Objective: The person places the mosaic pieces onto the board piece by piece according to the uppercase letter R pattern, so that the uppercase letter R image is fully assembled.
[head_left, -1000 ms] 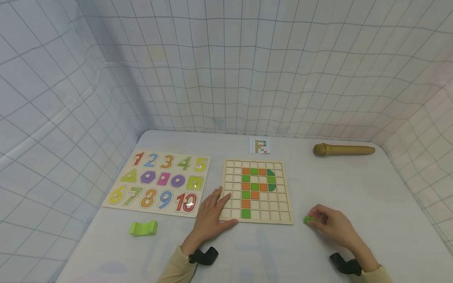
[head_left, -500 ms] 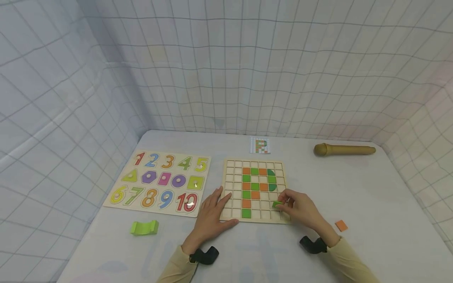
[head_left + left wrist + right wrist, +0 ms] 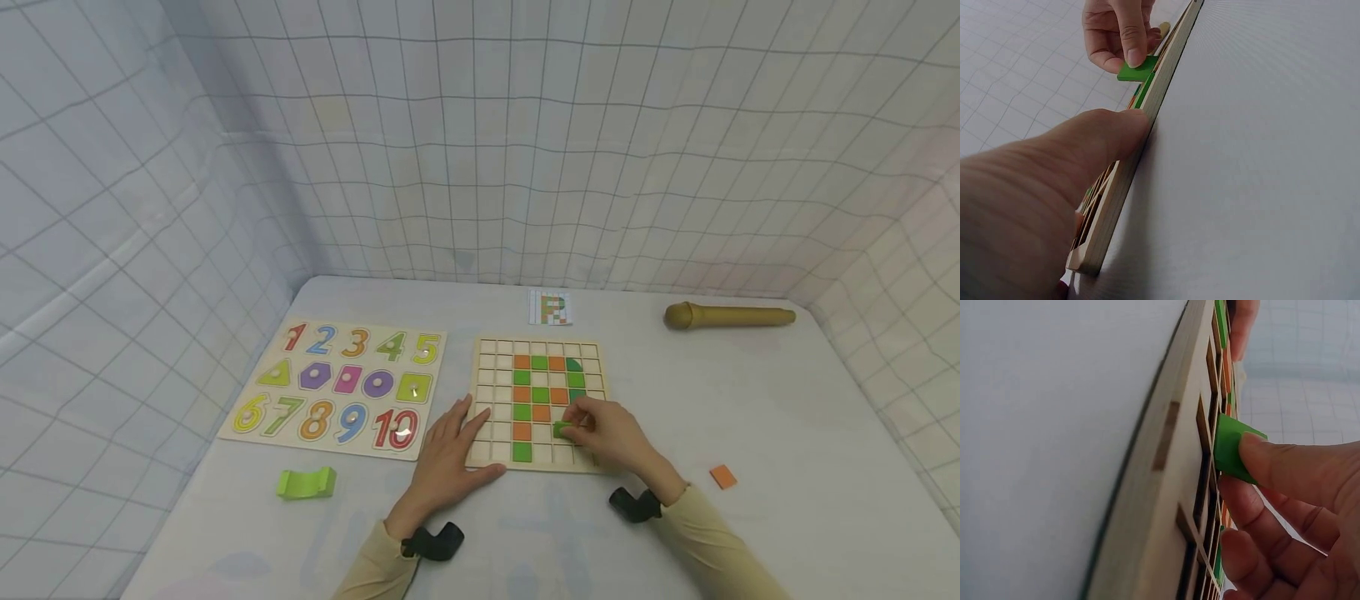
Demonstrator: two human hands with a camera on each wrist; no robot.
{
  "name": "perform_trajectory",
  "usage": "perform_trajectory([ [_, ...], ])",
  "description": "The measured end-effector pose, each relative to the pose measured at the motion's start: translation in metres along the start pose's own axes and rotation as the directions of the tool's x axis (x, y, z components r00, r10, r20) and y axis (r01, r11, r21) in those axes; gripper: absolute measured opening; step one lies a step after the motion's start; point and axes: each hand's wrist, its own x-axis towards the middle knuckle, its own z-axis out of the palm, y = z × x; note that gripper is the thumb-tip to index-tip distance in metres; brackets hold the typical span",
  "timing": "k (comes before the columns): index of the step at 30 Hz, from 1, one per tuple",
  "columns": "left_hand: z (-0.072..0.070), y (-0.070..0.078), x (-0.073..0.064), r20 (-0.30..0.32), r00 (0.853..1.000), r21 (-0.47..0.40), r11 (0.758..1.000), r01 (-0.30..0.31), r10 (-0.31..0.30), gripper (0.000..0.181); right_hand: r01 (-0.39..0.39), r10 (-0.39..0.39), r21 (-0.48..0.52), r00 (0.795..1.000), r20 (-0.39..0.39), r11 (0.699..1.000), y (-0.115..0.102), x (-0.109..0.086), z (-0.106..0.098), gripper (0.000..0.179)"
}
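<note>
A wooden grid board lies mid-table, with green and orange square tiles and dark green rounded ones set in its cells. My left hand rests flat on the board's left edge, fingers spread and holding nothing. Between thumb and fingers, my right hand pinches a green square tile over the lower right cells. The right wrist view shows that green tile tilted, close against the grid. In the left wrist view, the left thumb touches the board's near rim.
A number and shape puzzle board lies to the left, with a lime-green curved block in front. Behind the grid is a small pattern card. A brown microphone-shaped object lies back right, and a loose orange tile front right.
The right hand has carried the green tile leftward from the table right of the board to above its cells, uncovering the orange tile. The left hand stays in place.
</note>
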Motion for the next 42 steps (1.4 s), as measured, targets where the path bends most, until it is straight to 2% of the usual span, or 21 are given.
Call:
perform_trajectory([
  [16, 0.000, 0.001, 0.000, 0.005, 1.000, -0.005, 1.000, 0.007, -0.007, 0.079, -0.027, 0.028, -0.036, 0.999, 0.032, 0.999, 0.001, -0.002, 0.003, 0.009],
  [22, -0.001, 0.002, 0.000, 0.010, 1.000, -0.004, 1.000, 0.005, -0.005, 0.079, 0.034, -0.032, -0.066, 0.999, 0.031, 0.997, 0.006, -0.007, 0.004, 0.006],
  [29, -0.001, 0.002, 0.000, 0.005, 1.000, -0.005, 1.000, 0.010, -0.010, 0.079, 0.116, -0.117, -0.107, 0.993, 0.001, 0.987, 0.007, -0.016, 0.003, 0.016],
  [36, -0.001, 0.002, 0.000, 0.009, 1.000, -0.008, 1.000, 0.010, -0.010, 0.079, 0.120, -0.137, -0.135, 0.984, -0.118, 0.983, 0.013, -0.033, -0.006, 0.022],
  [39, -0.001, 0.001, 0.000, 0.007, 1.000, -0.007, 1.000, 0.008, -0.008, 0.079, 0.117, -0.147, -0.157, 0.969, -0.198, 0.981, 0.019, -0.043, -0.013, 0.023],
  [42, 0.000, 0.001, 0.000, 0.006, 1.000, -0.007, 1.000, 0.007, -0.007, 0.080, 0.118, -0.168, -0.185, 0.944, -0.284, 0.976, 0.029, -0.054, -0.021, 0.025],
])
